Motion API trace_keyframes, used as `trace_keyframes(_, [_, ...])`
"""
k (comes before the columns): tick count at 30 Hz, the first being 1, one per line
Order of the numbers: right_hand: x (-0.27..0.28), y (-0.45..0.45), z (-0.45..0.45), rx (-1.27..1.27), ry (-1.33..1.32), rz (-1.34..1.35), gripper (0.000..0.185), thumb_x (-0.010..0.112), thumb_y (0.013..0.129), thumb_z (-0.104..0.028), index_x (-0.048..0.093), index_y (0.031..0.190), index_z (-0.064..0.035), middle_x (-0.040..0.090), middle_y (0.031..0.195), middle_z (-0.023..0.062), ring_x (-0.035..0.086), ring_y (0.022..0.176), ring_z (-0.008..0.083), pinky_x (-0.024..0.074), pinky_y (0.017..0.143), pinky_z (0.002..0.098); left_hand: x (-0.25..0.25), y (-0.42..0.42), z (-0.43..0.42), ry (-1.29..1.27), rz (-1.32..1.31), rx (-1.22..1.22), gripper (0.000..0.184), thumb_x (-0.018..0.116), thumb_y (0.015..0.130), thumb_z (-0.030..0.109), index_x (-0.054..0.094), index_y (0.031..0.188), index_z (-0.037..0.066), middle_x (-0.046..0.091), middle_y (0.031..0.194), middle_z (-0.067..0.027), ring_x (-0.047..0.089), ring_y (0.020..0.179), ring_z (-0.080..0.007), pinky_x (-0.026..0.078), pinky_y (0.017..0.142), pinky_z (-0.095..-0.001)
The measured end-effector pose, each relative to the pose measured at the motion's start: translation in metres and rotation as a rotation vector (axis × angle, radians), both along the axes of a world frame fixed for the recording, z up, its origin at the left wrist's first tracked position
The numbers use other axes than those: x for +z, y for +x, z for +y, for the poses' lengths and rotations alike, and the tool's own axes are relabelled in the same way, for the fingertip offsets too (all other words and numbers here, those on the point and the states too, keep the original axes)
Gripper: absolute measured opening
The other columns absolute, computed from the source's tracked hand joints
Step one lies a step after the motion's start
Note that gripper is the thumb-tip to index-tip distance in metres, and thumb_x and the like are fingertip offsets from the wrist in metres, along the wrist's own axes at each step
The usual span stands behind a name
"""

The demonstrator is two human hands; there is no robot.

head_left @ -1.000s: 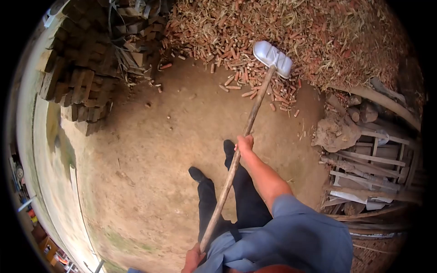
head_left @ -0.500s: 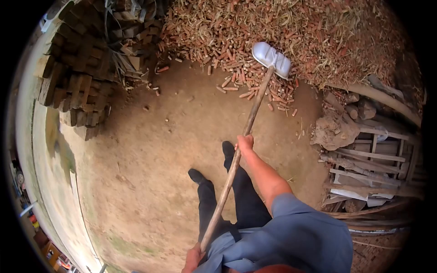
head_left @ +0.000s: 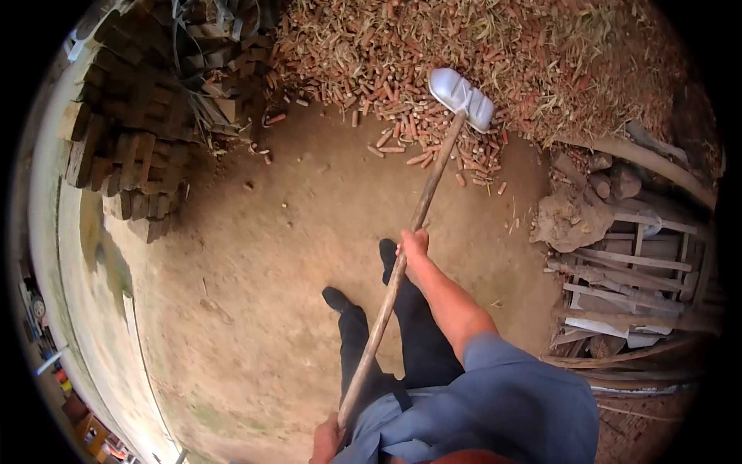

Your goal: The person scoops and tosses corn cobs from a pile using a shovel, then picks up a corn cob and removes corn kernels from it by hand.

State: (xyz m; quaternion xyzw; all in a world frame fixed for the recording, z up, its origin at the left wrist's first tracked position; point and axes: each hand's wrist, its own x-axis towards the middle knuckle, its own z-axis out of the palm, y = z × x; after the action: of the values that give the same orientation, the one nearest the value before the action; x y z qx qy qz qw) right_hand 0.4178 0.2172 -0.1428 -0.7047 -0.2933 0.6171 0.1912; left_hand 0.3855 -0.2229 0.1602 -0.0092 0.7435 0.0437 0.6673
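Note:
A shovel with a long wooden handle (head_left: pixel 433 182) runs diagonally from my waist to the pile ahead. My right hand (head_left: pixel 413 243) is closed around the middle of the handle. Lower down, near my hip, my left hand (head_left: pixel 328 437) grips its rear end, and part of that hand is cut off by the frame edge. The pale, ribbed shovel blade (head_left: pixel 462 99) rests against the near edge of a heap of corn cobs (head_left: pixel 371 46), mixed with dry husks. Several loose cobs (head_left: pixel 471 158) lie around and below the blade.
Stacked bricks (head_left: pixel 135 155) stand on the left. To the right are a stump-like lump (head_left: pixel 573 220), a wooden frame (head_left: pixel 634 267) and several poles. Bare dirt floor (head_left: pixel 247 294) stretches between them, with my shoes (head_left: pixel 336 298) on it.

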Motion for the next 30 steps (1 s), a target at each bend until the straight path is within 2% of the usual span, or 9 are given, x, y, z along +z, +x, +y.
trace_keyframes(1, [-0.007, 0.0, 0.006, 0.02, -0.035, -0.035, 0.014, 0.059, 0.085, -0.006, 0.046, 0.092, -0.0031, 0.051, 0.058, 0.0101, 0.052, 0.04, 0.0218, 0.0458, 0.034, 0.0369, 0.003, -0.009, 0.024, 0.003, -0.018, -0.151, 0.034, 0.05, 0.101, 0.031, 0.062, 0.114, 0.002, 0.068, 0.107, -0.0207, 0.063, 0.102, -0.0326, 0.047, 0.086, -0.046])
trace_keyframes(2, [-0.013, -0.001, 0.011, 0.037, -0.068, -0.069, 0.015, 0.059, 0.085, -0.007, 0.046, 0.092, -0.0027, 0.051, 0.057, 0.0103, 0.052, 0.04, 0.0222, 0.046, 0.035, 0.0372, 0.0, -0.01, 0.024, 0.008, -0.017, -0.155, 0.034, 0.05, 0.101, 0.031, 0.062, 0.114, 0.002, 0.068, 0.107, -0.0207, 0.063, 0.102, -0.0326, 0.047, 0.086, -0.046])
trace_keyframes(6, [-0.002, 0.025, -0.048, -0.019, -0.163, -0.063, 0.021, 0.062, 0.084, -0.006, 0.046, 0.098, -0.0043, 0.051, 0.061, 0.0087, 0.053, 0.042, 0.021, 0.0473, 0.036, 0.0378, 0.006, 0.016, -0.034, 0.068, 0.04, -0.185, 0.048, 0.043, 0.104, 0.038, 0.057, 0.128, -0.002, 0.067, 0.11, -0.0278, 0.063, 0.108, -0.0369, 0.047, 0.091, -0.0453])
trace_keyframes(9, [0.018, 0.034, -0.055, -0.037, -0.162, -0.032, 0.023, 0.062, 0.083, -0.005, 0.046, 0.099, -0.0055, 0.051, 0.065, 0.0085, 0.053, 0.043, 0.0204, 0.0471, 0.036, 0.0374, 0.018, 0.027, -0.068, 0.044, 0.057, -0.193, 0.048, 0.046, 0.102, 0.037, 0.055, 0.13, 0.0, 0.067, 0.111, -0.0276, 0.063, 0.108, -0.0373, 0.047, 0.092, -0.0453])
trace_keyframes(15, [0.04, 0.044, -0.046, -0.061, -0.197, 0.182, 0.025, 0.063, 0.084, -0.006, 0.044, 0.1, -0.0043, 0.051, 0.072, 0.01, 0.055, 0.048, 0.0221, 0.0503, 0.042, 0.0403, 0.018, 0.044, -0.067, 0.084, 0.119, -0.185, 0.051, 0.052, 0.097, 0.036, 0.051, 0.135, 0.003, 0.067, 0.112, -0.0272, 0.063, 0.109, -0.0381, 0.049, 0.093, -0.0451])
trace_keyframes(20, [0.051, 0.054, -0.073, -0.153, -0.313, 0.385, 0.014, 0.064, 0.083, -0.006, 0.051, 0.088, -0.0029, 0.056, 0.071, 0.0114, 0.058, 0.051, 0.0252, 0.0519, 0.047, 0.0416, 0.026, 0.053, -0.091, 0.121, 0.162, -0.191, 0.055, 0.057, 0.094, 0.035, 0.048, 0.139, 0.005, 0.067, 0.114, -0.0269, 0.064, 0.109, -0.0387, 0.049, 0.093, -0.045])
trace_keyframes(21, [0.055, 0.059, -0.082, -0.153, -0.308, 0.391, 0.014, 0.064, 0.083, -0.006, 0.051, 0.088, -0.0029, 0.056, 0.071, 0.0114, 0.058, 0.051, 0.0252, 0.0519, 0.047, 0.0416, 0.026, 0.054, -0.1, 0.129, 0.169, -0.196, 0.057, 0.058, 0.093, 0.035, 0.048, 0.14, 0.005, 0.067, 0.114, -0.0268, 0.064, 0.109, -0.0388, 0.05, 0.093, -0.045])
trace_keyframes(23, [0.074, 0.066, -0.1, -0.132, -0.402, 0.474, 0.012, 0.062, 0.085, -0.005, 0.051, 0.09, -0.0031, 0.056, 0.073, 0.0112, 0.06, 0.062, 0.0259, 0.0549, 0.059, 0.0443, 0.024, 0.056, -0.122, 0.155, 0.183, -0.204, 0.059, 0.06, 0.092, 0.035, 0.046, 0.142, 0.006, 0.067, 0.115, -0.0267, 0.064, 0.11, -0.0391, 0.05, 0.094, -0.045])
trace_keyframes(30, [0.087, 0.09, -0.2, -0.235, -0.444, 0.331, 0.011, 0.063, 0.086, -0.004, 0.052, 0.088, -0.0036, 0.057, 0.074, 0.0137, 0.061, 0.063, 0.0287, 0.0544, 0.06, 0.0476, 0.008, 0.059, -0.244, 0.262, 0.207, -0.238, 0.07, 0.067, 0.087, 0.033, 0.042, 0.147, 0.009, 0.067, 0.117, -0.0262, 0.065, 0.11, -0.04, 0.051, 0.094, -0.0448])
